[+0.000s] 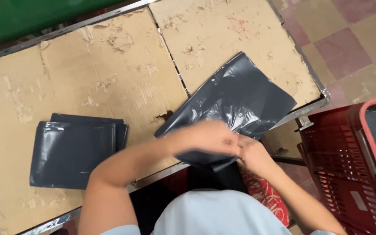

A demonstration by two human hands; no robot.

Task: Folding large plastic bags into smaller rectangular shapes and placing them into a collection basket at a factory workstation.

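Both hands meet at the near edge of the cardboard-topped table (109,78): the left hand (212,138) and right hand (253,154) pinch the grey plastic bag's (236,98) near end. Keeping it flat and taut looks wise; a folded stack (72,150) lies left.

The left hand (209,138) is blurring with motion, so its fingers are not separating clearly. It is covering the near edge of the grey plastic bag (236,98), and the right hand (253,154) is hiding the bag's 5 o'clock corner; whether either hand is pinching the plastic cannot be told. The picture's right edge is cutting off the red basket (349,174) at 3 o'clock. The top edge is cropping the table (109,65). The folded stack of grey bags (72,152) at 9 o'clock is concealing its lower layers.
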